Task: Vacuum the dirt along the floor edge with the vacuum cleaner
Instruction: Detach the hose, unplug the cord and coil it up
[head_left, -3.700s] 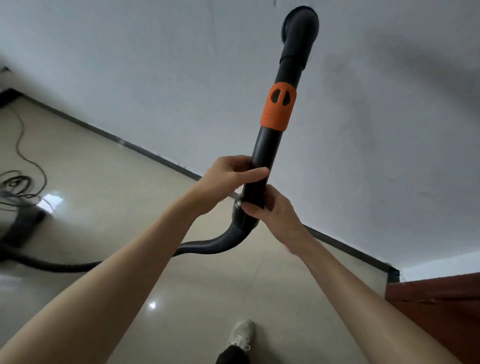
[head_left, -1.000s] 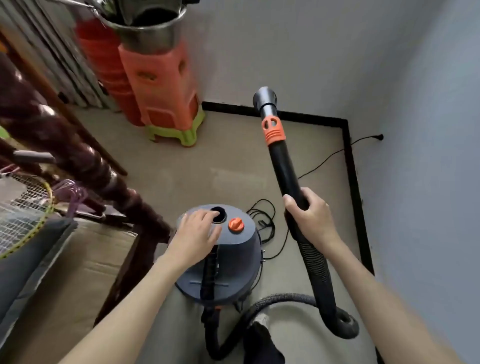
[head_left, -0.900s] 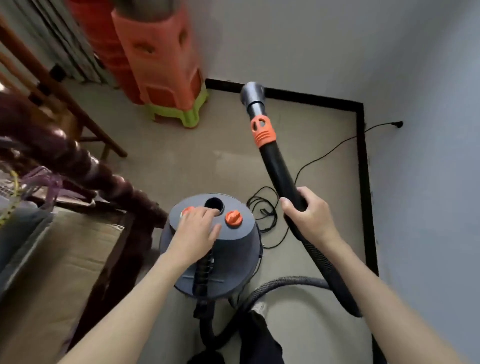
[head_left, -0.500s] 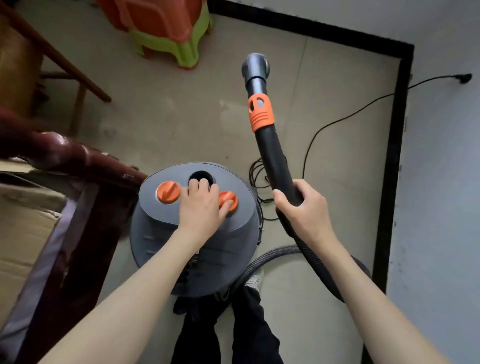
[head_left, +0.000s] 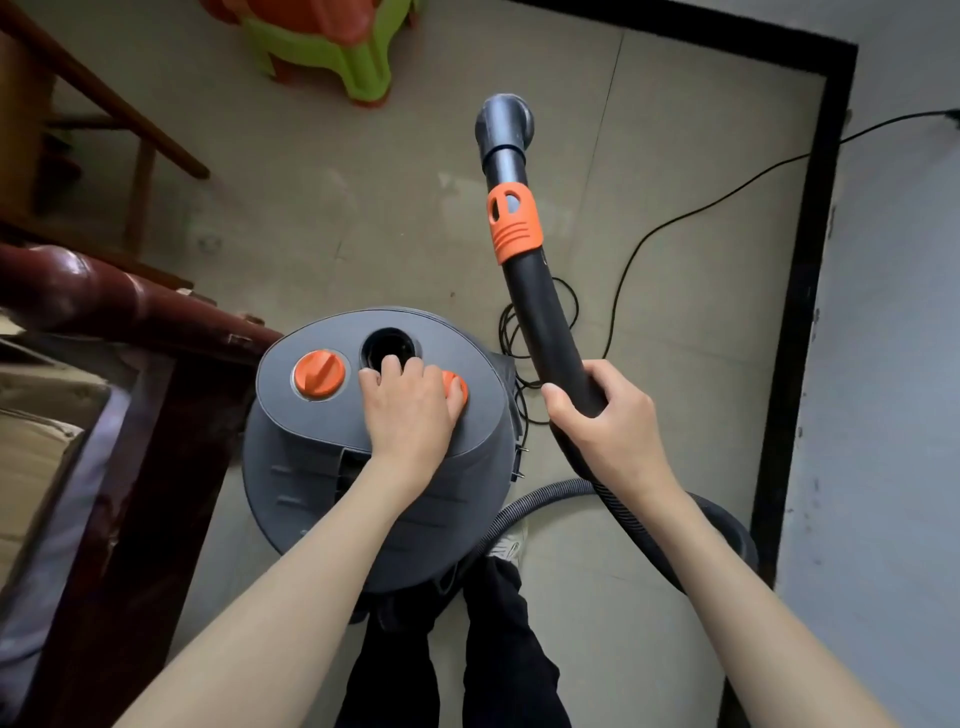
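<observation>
Two hands: right hand (head_left: 613, 436) grips hose (head_left: 545, 312), left hand (head_left: 410, 410) touches canister (head_left: 311, 467).

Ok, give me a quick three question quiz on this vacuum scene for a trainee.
1. True or false: the right hand grips the black wand.
2. Where does the left hand rest? A) on the vacuum cleaner lid by the right orange knob B) on the green stool C) on the power cord
3. What colour is the collar below the nozzle?

Key: 1 true; 2 A; 3 orange.
</observation>
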